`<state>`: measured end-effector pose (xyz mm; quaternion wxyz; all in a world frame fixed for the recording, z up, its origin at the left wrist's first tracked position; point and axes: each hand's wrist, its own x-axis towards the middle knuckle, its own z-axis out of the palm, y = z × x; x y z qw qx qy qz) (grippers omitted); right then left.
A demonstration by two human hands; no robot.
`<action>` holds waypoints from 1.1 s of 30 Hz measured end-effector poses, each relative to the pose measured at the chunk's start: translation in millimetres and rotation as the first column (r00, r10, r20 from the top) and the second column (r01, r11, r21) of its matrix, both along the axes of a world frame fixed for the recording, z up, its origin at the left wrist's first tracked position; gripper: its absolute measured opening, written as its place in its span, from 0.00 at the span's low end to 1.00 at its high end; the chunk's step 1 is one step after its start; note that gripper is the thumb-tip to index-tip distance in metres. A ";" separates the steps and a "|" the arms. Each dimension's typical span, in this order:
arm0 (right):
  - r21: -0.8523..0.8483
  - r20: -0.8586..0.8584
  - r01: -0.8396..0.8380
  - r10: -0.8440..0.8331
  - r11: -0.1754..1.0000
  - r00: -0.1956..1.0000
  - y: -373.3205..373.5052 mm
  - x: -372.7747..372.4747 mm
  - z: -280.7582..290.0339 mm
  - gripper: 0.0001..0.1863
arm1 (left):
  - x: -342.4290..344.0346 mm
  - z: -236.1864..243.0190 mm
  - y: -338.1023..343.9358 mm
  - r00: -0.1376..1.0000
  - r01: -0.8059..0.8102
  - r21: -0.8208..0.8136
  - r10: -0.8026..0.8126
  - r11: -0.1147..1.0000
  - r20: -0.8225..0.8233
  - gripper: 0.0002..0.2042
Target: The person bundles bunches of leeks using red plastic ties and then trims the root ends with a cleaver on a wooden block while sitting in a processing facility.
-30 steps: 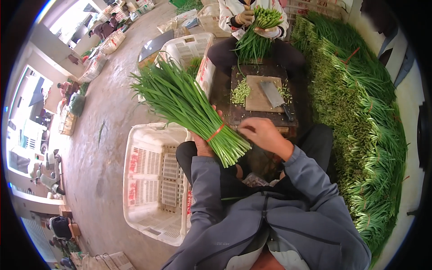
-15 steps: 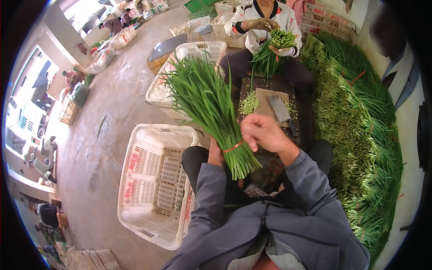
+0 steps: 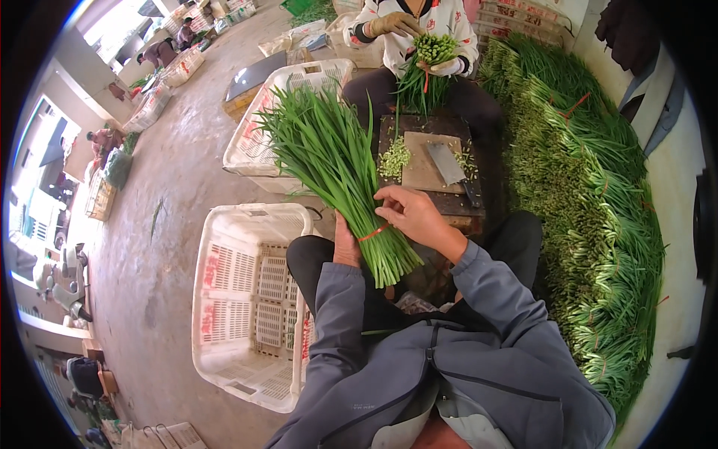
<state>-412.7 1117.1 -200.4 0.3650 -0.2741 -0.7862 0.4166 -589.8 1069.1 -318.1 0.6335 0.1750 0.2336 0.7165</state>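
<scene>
L fingers (image 3: 342, 227) clasp leafy grn red-banded bunch (image 3: 329, 161); R fingers (image 3: 387, 197) bent, pinch unclear.

On my feed, a scuffed grey concrete floor (image 3: 146, 299) runs down the left half of the frame, with a pale sheen where light catches it. Large, bright window-like openings (image 3: 120, 22) glare at the upper left, set beside a thick off-white square pillar (image 3: 84, 71). Along the right edge I see a plain whitish wall (image 3: 677, 224), which my lens bends; dark cloth (image 3: 628, 34) hangs at its top. A low, dark wooden table (image 3: 449, 203) stands above the frame's centre.
</scene>
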 end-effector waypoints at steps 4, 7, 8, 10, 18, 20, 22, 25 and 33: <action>0.093 0.022 -0.003 0.001 0.996 1.000 -2.4 -7.3 1.6 0.13 | 0.3 -5.9 -0.5 1.000 -0.005 0.000 0.005 1.000 0.009 0.35; 0.292 0.089 0.034 -0.063 0.956 0.994 -2.1 -11.9 -7.5 0.12 | -2.0 -11.4 1.7 0.994 -0.030 -0.004 0.030 1.000 -0.104 0.38; 0.180 0.092 0.026 -0.043 0.983 0.995 0.9 -11.2 -10.5 0.11 | -2.2 -13.4 2.1 0.996 -0.023 0.015 0.024 1.000 -0.082 0.36; 0.062 0.093 0.012 -0.018 0.998 0.995 2.3 -9.7 -11.8 0.10 | -3.3 -16.5 3.2 0.997 -0.037 0.005 0.037 0.999 -0.066 0.34; -0.526 -0.144 -0.510 0.520 0.680 0.842 -14.8 32.4 -8.4 0.05 | 6.7 23.3 2.0 0.999 0.028 0.036 -0.029 0.999 0.037 0.45; -0.358 0.024 -0.523 0.567 0.774 0.823 -14.7 40.8 -8.2 0.04 | 10.4 25.4 3.1 0.996 0.016 -0.015 -0.014 1.000 0.084 0.47; -0.249 0.124 -0.537 0.577 0.806 0.807 -15.5 44.5 0.0 0.04 | 8.0 15.1 3.8 0.995 0.090 0.002 -0.090 0.996 0.045 0.46; -0.400 0.060 -0.518 0.586 0.756 0.808 -27.0 36.5 12.4 0.03 | 0.1 -9.2 2.8 0.993 0.113 -0.087 -0.110 0.990 0.041 0.45; -0.696 0.107 -0.609 0.894 0.380 0.434 -55.7 63.7 1.1 0.08 | 6.2 -12.8 11.7 0.991 -0.130 -0.107 0.131 0.986 0.005 0.30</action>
